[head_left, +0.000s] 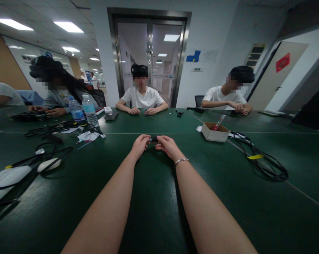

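Observation:
A small black object [154,139] with a shiny metallic left end is held between my two hands, just above the green table [154,183]. The fingertips of my left hand [140,145] pinch its metallic end. My right hand [169,146] grips the black end with thumb and fingers, and a silver bracelet [182,161] circles that wrist. What the object is cannot be made out at this size.
On the left lie black cables [53,150], a white mouse [49,164], papers [88,136] and two water bottles [90,110]. To the right are an open cardboard box [214,133] and a coiled cable [267,165]. Several people sit around the table.

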{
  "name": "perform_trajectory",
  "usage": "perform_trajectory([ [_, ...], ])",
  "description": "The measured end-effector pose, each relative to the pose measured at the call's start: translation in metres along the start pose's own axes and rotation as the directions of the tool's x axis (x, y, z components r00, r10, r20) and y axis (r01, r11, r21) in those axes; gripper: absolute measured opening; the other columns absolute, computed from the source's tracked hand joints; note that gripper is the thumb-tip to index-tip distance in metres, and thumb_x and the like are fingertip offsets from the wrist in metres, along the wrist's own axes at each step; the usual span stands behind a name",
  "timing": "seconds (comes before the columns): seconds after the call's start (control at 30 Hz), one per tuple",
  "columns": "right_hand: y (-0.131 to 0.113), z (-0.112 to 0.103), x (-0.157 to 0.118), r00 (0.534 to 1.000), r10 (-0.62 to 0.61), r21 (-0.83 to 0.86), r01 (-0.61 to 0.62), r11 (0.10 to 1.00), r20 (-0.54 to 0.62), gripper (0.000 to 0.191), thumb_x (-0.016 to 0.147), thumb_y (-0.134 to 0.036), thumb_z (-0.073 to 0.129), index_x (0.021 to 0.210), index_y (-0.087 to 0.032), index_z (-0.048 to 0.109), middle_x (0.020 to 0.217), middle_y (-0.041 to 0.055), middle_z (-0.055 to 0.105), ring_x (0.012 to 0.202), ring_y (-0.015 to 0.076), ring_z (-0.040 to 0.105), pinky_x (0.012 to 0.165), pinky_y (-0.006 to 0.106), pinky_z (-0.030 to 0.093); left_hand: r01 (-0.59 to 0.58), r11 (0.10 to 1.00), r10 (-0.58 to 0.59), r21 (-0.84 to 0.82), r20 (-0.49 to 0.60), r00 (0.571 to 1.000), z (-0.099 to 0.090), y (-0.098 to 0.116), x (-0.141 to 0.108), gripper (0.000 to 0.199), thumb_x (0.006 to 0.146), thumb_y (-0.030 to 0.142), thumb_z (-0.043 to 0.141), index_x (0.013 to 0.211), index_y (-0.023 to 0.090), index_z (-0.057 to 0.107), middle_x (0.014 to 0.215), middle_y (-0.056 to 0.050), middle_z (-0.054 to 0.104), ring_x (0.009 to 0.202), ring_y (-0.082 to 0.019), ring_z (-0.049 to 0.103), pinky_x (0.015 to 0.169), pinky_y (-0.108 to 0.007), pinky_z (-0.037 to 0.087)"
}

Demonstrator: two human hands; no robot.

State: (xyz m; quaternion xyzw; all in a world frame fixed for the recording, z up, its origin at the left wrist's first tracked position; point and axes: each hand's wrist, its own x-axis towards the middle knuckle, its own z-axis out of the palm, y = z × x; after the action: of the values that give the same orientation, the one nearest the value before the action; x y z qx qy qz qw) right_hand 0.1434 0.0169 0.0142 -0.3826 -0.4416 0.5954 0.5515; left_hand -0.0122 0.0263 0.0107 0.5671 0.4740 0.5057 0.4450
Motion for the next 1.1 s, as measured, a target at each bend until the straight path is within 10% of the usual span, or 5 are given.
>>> perform_trajectory([
  [1.1,0.0011,-0.0008,0.0015,1.0,0.026,-0.018,-0.026,1.0,0.013,0.006,0.089,-0.017,0.059,0.086,-0.012,0.058,0.073,0.0072,0.067,0.05,0.0093,0.061,0.048,0.017,0.055,-0.019,1.0,0.018,0.011,0.023,1.0,-0.0017,-0.0046,0.0021,0.028,0.077,0.032,0.053,0.097,0.015,0.062,0.071,-0.001,0.056,0.051,-0.008,0.045,0.044,-0.018,0.033],
])
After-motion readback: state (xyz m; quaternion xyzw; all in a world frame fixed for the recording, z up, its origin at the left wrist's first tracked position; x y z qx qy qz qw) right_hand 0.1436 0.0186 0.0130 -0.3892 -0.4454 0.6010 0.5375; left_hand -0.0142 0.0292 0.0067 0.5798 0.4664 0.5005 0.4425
